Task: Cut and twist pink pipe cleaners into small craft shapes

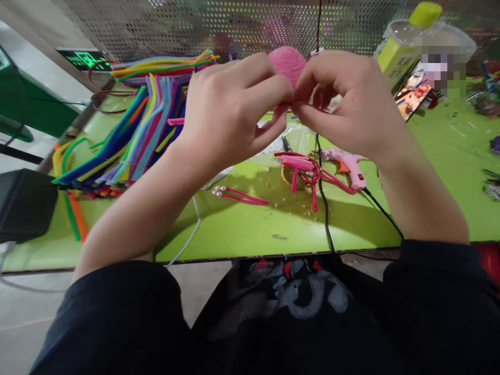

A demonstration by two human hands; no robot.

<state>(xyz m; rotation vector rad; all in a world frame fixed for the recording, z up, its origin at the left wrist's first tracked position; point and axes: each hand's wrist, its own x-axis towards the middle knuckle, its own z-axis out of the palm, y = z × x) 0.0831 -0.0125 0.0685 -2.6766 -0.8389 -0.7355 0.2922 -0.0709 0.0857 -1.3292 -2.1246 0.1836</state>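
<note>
My left hand (pixel 238 104) and my right hand (pixel 347 99) meet above the table, thumbs and fingers pinched together. A reddish-pink sliver shows between the fingertips. From behind my left hand juts the end of a pink pipe cleaner (pixel 175 121); its middle is hidden by the hand. Just beyond the fingertips sits a round pink ball (pixel 287 61), seemingly wound thread. Below lie a folded pink pipe cleaner with pearl beads (pixel 244 197) and a cluster of pink pipe-cleaner pieces (pixel 299 164). A pink glue gun (pixel 347 162) rests beside the cluster.
Bundles of coloured pipe cleaners (pixel 128 140) cover the left of the green table (pixel 242 239). A black cable (pixel 325 208) crosses the front edge. At the back right stand a yellow-capped bottle (pixel 406 47) and a lit phone (pixel 416 94). A perforated panel (pixel 164 26) closes the back.
</note>
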